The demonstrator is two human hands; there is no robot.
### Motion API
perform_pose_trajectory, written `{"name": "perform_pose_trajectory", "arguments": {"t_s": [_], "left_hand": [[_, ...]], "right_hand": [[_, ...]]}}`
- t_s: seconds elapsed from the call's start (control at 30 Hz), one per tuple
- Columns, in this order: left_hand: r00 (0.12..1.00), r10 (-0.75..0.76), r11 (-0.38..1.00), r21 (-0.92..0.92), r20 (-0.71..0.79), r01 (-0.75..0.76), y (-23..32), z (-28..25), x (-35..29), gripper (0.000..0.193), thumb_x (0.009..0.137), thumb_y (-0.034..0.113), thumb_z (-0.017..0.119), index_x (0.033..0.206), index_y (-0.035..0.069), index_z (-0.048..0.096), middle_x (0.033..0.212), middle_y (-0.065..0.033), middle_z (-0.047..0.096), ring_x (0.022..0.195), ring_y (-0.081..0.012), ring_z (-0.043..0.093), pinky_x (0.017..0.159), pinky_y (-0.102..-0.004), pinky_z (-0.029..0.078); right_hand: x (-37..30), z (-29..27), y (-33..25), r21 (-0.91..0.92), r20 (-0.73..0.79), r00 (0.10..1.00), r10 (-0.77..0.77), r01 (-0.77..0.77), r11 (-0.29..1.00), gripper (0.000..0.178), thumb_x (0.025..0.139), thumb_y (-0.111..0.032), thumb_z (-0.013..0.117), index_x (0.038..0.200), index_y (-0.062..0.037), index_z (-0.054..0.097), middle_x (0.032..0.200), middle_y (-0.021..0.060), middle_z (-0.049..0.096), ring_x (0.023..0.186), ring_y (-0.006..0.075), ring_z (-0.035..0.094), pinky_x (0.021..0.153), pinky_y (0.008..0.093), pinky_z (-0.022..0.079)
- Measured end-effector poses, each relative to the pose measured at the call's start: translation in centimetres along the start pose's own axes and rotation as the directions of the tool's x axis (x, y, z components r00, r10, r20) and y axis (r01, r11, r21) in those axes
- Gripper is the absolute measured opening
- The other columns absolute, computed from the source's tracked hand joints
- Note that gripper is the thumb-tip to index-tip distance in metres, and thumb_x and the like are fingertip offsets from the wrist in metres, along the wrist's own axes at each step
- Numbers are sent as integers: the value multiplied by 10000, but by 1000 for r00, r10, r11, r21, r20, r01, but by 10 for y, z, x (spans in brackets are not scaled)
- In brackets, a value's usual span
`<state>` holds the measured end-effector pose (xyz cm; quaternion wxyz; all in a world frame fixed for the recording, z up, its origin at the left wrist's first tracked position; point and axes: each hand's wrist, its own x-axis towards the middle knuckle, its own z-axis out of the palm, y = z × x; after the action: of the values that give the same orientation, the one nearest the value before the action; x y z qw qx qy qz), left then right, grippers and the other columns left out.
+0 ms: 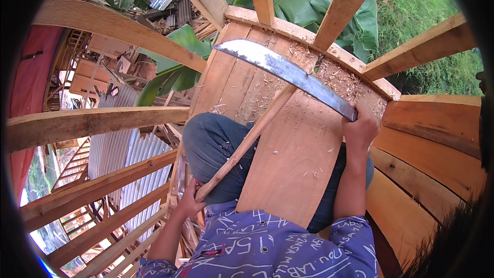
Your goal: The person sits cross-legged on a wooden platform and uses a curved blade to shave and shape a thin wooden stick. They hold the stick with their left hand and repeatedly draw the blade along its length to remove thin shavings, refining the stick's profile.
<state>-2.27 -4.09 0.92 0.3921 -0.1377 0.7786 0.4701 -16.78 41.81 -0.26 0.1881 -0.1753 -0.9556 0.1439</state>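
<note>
My left hand point(192, 199) is closed round the near end of a long pale wooden stick point(242, 152). The stick slants up and right over my bent left knee, its far end over the board ahead. My right hand point(360, 128) is closed at the right end of a machete point(288, 71); its handle is hidden in my fist. The long, slightly curved blade points left and crosses over the stick near its far end. Whether the edge touches the wood, I cannot tell. A wide wooden board point(293, 162) lies between my legs, reaching my shirt.
Wood shavings point(339, 74) litter the plank platform point(247, 80), which has a raised edge point(288, 28). Wooden slats point(103, 118) form a railing to the left and ahead; boards point(422, 170) wall the right. Corrugated metal sheets point(108, 154) and banana leaves point(303, 0) show beyond.
</note>
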Motion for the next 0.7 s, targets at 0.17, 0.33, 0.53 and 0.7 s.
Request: {"name": "perform_pose_trajectory", "arguments": {"t_s": [0.17,0.33,0.53,0.7], "left_hand": [[1000,-19,1000,-16,-25,19,-22,-2,-1,620,598,-11,604,1161,65,357,955,-60,514,908,-136,501,831,-259,391],[998,9,997,-77,-58,-14,-22,4,-4,601,596,-4,602,1143,64,362,913,-50,504,881,-132,493,817,-260,391],[999,-6,1000,-16,-36,5,-9,2,-3,568,589,4,604,1100,68,365,898,-52,495,878,-131,483,812,-263,384],[999,21,999,-45,-27,-22,-22,0,-2,561,587,16,606,1089,71,363,898,-56,496,861,-136,476,813,-263,380]], "right_hand": [[-18,3,-33,191,-26,976,-216,217,957,174,756,-149,680,643,-87,563,610,76,560,577,286,567,552,382,414],[-29,2,-48,227,-13,912,-410,402,887,175,763,-143,671,642,-91,557,609,74,560,579,287,567,555,385,415],[-3,3,3,6,-9,998,-60,60,998,168,757,-134,669,648,-87,549,607,69,554,611,254,581,571,373,418],[-25,-1,-44,230,-19,951,-308,304,925,182,751,-121,671,648,-82,526,629,64,563,612,253,577,572,372,415]]}}
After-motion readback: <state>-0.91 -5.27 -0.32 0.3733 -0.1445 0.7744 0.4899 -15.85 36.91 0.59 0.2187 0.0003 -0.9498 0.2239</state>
